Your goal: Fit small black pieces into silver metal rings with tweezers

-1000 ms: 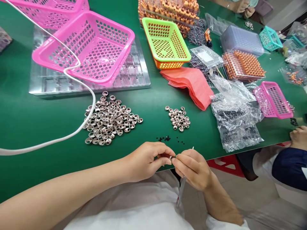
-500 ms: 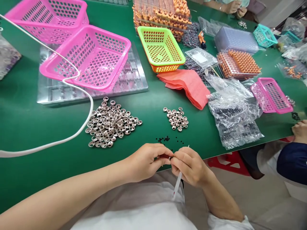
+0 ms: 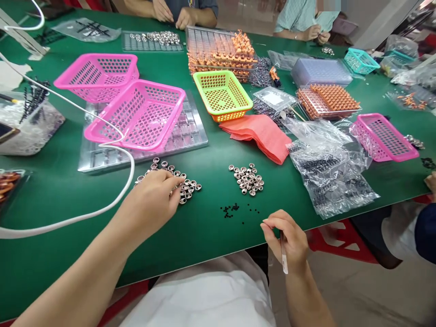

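My left hand (image 3: pixel 155 195) reaches over the larger pile of small silvery metal rings (image 3: pixel 190 187), covering much of it. Its thumb and fingers are pinched together among the rings at the pile's right side; anything between the fingertips is hidden. Near the table's front edge, my right hand (image 3: pixel 286 234) is closed, thumb and forefinger pressed together. A slim, flat tool with a pale end (image 3: pixel 284 261) lies in its grip, pointing down from the palm. Between the hands, tiny black pieces (image 3: pixel 233 209) lie scattered, just in front of a smaller group of metal rings (image 3: pixel 248 179).
Pink baskets (image 3: pixel 136 116) rest behind the large pile, partly on a clear tray (image 3: pixel 194 125). A white cable (image 3: pixel 131 177) curves past my left forearm. A green basket (image 3: pixel 221 104), red cloth (image 3: pixel 257 134) and plastic bags (image 3: pixel 327 168) stand farther right. Other people's hands (image 3: pixel 177 16) work across the table.
My hands, earlier together at the front edge, have parted. The left went left to the large pile; the right moved slightly right, still with the slim tool. The view has tilted up.
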A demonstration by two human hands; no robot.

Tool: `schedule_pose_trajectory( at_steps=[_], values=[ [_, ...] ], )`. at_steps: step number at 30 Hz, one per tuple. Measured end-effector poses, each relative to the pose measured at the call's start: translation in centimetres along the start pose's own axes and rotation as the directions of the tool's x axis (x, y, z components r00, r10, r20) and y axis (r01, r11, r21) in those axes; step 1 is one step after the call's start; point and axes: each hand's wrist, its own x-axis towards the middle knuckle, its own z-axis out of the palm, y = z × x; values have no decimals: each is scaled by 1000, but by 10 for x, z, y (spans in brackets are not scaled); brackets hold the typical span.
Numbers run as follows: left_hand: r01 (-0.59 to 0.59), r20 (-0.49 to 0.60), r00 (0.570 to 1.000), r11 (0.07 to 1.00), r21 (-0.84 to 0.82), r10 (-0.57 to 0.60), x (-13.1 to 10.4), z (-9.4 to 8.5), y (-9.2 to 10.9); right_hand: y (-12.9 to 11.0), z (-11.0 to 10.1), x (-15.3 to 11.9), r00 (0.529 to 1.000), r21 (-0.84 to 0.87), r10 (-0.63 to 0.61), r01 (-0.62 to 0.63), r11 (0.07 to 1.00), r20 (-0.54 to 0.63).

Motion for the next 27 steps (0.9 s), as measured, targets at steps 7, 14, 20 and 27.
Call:
schedule_pose_trajectory(
  at_steps=[7, 14, 20, 27],
  values=[
    [28, -92, 996, 973, 228, -8, 5, 1, -2, 1, -1, -3, 996, 18, 46, -45, 999, -74],
    [-1, -99, 995, 968, 252, 26, 17, 6, 15, -5, -8, -10, 958, 48, 200, -194, 980, -204],
    [-312, 72, 945, 944, -112, 321, 35, 25, 81, -1, -3, -13, 933, 102, 265, -247, 964, -244],
    [-436, 147, 880, 891, -125, 451, 60, 65, 122, -6, -4, -16, 893, 244, 404, -354, 903, -199]
  ],
)
